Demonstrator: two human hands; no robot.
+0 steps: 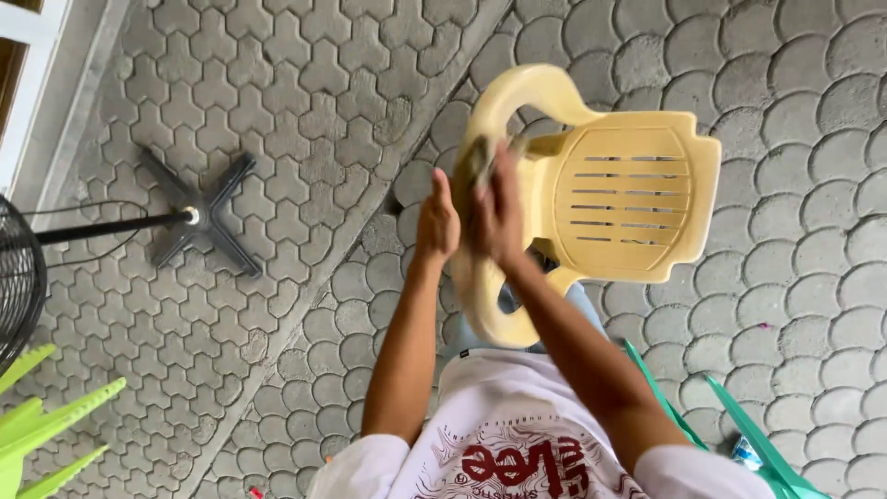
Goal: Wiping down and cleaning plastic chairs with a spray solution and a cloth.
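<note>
Pale yellow plastic chair (617,199), slatted seat, stands on grey paving (305,111). Right hand (499,217) clenches a dull cloth (476,162) against the backrest; left hand (436,222) steadies, fingers extended.

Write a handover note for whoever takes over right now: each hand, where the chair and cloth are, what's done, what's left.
Left hand: open, flat against the near edge of the cream plastic chair, steadying it.
Right hand: fingers closed on a dark rag, pressed to the chair by its arm loop.
Chair: on its side on the grey paving, backrest slats facing up.
Nearby: fan stand at left, green chair legs at lower left.
Done: cannot tell how much is wiped.
Left: probably the backrest and the far arm, which the rag is not touching.
</note>
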